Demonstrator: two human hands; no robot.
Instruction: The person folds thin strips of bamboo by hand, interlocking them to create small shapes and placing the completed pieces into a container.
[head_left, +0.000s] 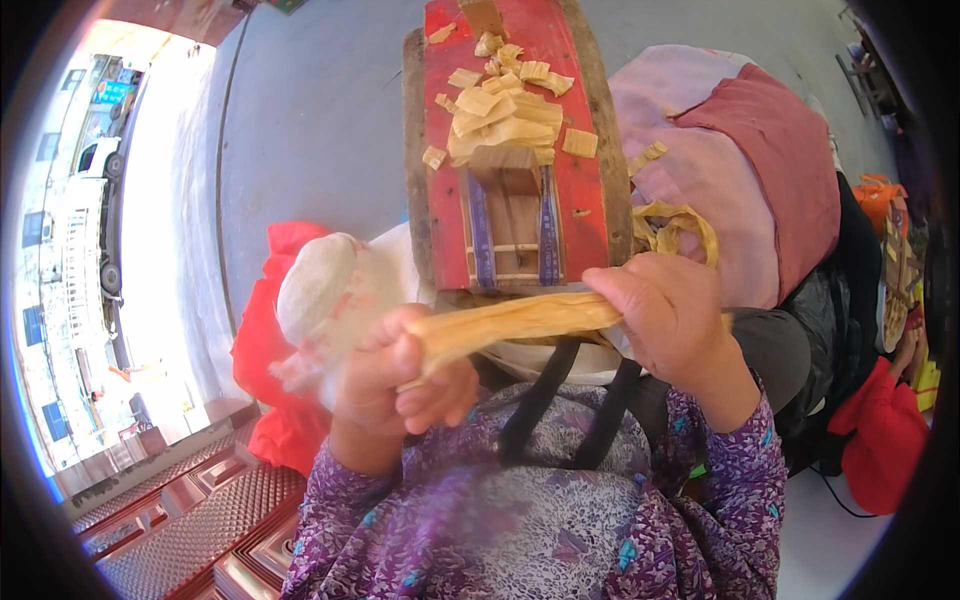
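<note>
A long, pale yellow strip of dried, fibrous material is stretched level in front of my body. My left hand, somewhat blurred, grips its left end. Its right end is in my right hand, with the thumb on top. Just beyond the strip stands a red-topped wooden bench with worn wooden edges. Set into its near end is a wooden slot lined by two purple printed bands. A wooden block stands at the slot's far end, and cut yellow pieces are heaped behind it.
A pink cloth-covered bundle is right of the bench, with a loose yellow strip hanging nearby. A white cloth bundle and red bag lie left. Another person's red sleeve shows at far right. A truck stands outside.
</note>
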